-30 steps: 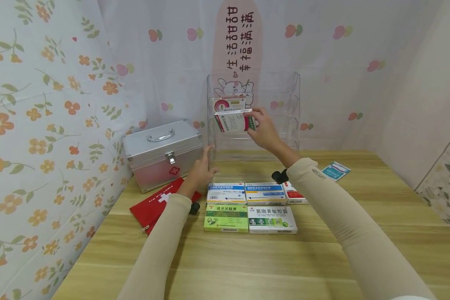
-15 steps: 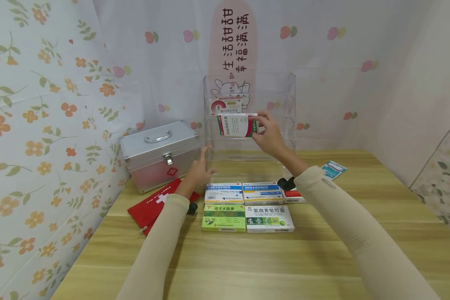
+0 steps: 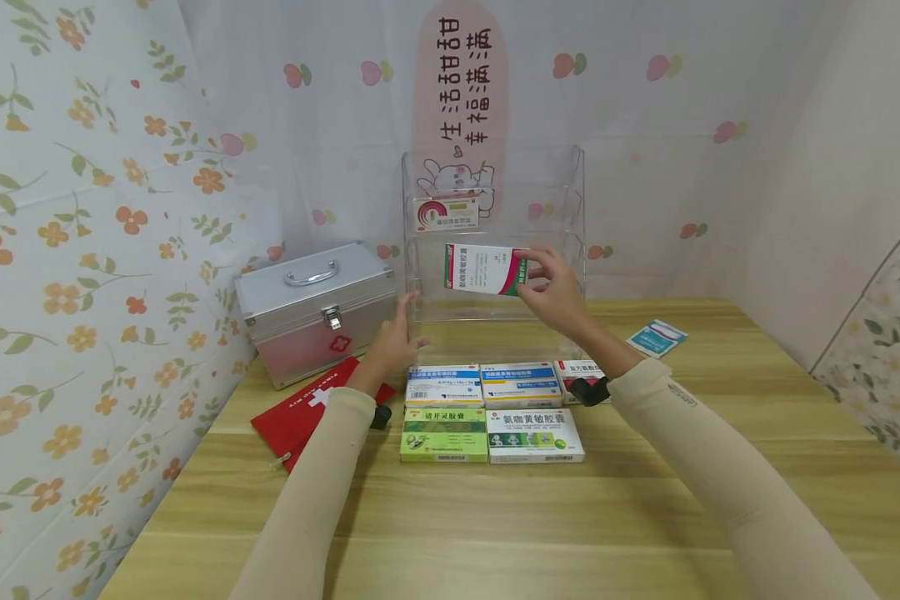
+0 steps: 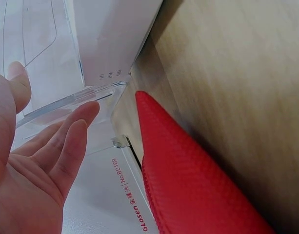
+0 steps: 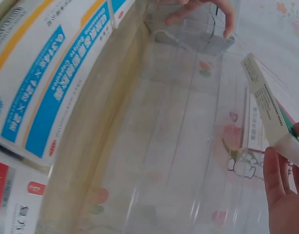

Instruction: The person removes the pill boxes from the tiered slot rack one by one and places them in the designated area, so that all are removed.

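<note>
Right hand (image 3: 551, 287) pinched a white box (image 3: 484, 269) by its right end, thumb under, fingers on top. Box was held upright, face to camera, in front of the clear rack's (image 3: 570, 208) middle tier, not yet in a slot. Left hand (image 3: 396, 337) lay open, fingers straight, tips against the rack's lower left edge, gripping nothing.

Outward: a second box (image 3: 447, 214) sat in the upper tier. Five boxes lay in two rows on the counter (image 3: 495, 517) just before the rack: two blue (image 3: 444, 386), a green (image 3: 444, 434), a white-green (image 3: 535, 435), a red-white (image 3: 576, 372) partly hidden by the right wrist. Metal case (image 3: 315, 310) stood left of the rack, red pouch (image 3: 311, 410) before it, a teal packet (image 3: 656, 338) well to the right.

Risk, as judged: the grip held one end only; the free end could dip and catch a tier lip, or twist loose. The rack looked light, so a push could slide it if the left hand let up.

Left wrist view showed the fingertips (image 4: 86, 114) on the clear edge and the pouch just beside the base; head view could not settle that contact. Right wrist view showed the box edge-on (image 5: 269, 105).
</note>
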A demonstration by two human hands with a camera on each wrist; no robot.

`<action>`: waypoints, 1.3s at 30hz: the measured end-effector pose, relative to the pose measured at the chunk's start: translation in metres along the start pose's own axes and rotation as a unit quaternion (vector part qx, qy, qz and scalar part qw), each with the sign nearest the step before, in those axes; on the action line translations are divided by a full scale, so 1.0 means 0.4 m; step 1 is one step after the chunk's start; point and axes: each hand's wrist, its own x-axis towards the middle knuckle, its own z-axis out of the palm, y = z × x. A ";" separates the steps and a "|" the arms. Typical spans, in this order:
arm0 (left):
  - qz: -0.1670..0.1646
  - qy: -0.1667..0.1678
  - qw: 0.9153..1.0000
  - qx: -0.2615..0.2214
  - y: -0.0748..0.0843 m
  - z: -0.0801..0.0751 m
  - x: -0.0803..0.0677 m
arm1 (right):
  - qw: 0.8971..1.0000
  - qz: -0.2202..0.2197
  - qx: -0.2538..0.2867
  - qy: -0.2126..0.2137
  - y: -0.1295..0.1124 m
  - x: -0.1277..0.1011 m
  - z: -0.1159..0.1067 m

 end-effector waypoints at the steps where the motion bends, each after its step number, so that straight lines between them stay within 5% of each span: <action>1: 0.002 -0.001 1.000 0.002 0.000 0.000 0.000 | 1.000 0.005 0.011 -0.001 0.002 -0.007 -0.003; 11: -0.008 -0.008 1.000 -0.008 0.003 -0.006 0.000 | 0.989 0.064 0.124 -0.043 -0.060 -0.082 -0.033; 17: -0.010 -0.008 1.000 -0.009 0.000 -0.007 0.000 | 0.983 0.095 0.151 -0.053 -0.017 -0.112 -0.034; 39: -0.004 -0.005 1.000 -0.027 0.005 -0.006 -0.001 | 0.979 0.132 0.113 -0.108 0.029 -0.241 -0.151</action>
